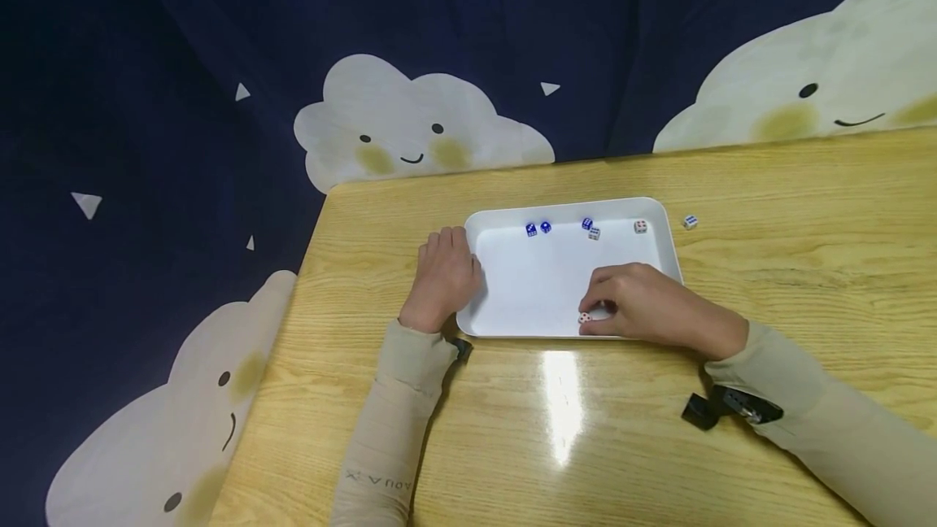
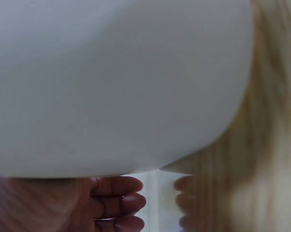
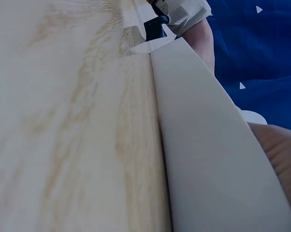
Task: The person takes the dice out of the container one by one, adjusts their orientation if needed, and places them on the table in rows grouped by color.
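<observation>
A white tray (image 1: 571, 206) lies on the wooden table (image 1: 769, 185). My right hand (image 1: 596, 309) reaches into its near right part and pinches a white die with red pips (image 1: 584, 318) against the tray floor. Along the far wall sit several dice: three blue ones (image 1: 545, 227), a grey-white one (image 1: 594, 233) and a red-pipped one (image 1: 640, 226). My left hand (image 1: 448, 267) sits at the tray's left rim, fingers curled, thumb at the edge. In the left wrist view the tray wall (image 2: 111, 87) fills the frame above curled fingers (image 2: 118, 186). The right wrist view shows only the tray's outer wall (image 3: 208, 145).
One loose die (image 1: 690, 221) lies on the table just right of the tray's far corner. The table's left edge (image 1: 307, 267) runs close to my left hand. A dark blue cloth with clouds (image 1: 410, 128) hangs behind and to the left.
</observation>
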### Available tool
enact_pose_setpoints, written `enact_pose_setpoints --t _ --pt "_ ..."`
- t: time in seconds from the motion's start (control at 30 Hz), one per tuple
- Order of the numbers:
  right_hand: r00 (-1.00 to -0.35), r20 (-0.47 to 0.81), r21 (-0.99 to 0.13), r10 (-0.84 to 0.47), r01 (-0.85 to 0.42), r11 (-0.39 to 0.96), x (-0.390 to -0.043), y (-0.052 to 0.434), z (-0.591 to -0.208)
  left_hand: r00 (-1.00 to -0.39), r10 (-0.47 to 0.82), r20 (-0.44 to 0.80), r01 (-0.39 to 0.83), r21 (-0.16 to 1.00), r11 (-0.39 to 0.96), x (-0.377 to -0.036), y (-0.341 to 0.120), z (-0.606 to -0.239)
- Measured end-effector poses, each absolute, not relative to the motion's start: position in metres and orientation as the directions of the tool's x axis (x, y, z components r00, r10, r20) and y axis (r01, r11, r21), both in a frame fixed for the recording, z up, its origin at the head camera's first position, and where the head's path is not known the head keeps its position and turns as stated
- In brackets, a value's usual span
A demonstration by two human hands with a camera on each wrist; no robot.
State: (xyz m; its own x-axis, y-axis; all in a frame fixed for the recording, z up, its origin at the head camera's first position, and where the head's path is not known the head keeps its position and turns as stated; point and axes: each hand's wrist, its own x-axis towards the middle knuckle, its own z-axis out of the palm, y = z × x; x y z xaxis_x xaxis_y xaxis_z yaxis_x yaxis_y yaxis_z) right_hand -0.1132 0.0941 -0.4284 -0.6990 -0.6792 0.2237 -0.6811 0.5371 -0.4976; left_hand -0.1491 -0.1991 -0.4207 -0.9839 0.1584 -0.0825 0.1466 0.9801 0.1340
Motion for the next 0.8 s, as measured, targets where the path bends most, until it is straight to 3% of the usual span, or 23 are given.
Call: enact_pose_setpoints --t 0.8 --pt "-0.704 0.236 -0.481 -0.670 -0.684 0.549 -0.1121 0.0953 -0.4311 -0.984 0.149 -0.097 0.136 0.131 0.982 -0.1498 -0.1978 -0.4208"
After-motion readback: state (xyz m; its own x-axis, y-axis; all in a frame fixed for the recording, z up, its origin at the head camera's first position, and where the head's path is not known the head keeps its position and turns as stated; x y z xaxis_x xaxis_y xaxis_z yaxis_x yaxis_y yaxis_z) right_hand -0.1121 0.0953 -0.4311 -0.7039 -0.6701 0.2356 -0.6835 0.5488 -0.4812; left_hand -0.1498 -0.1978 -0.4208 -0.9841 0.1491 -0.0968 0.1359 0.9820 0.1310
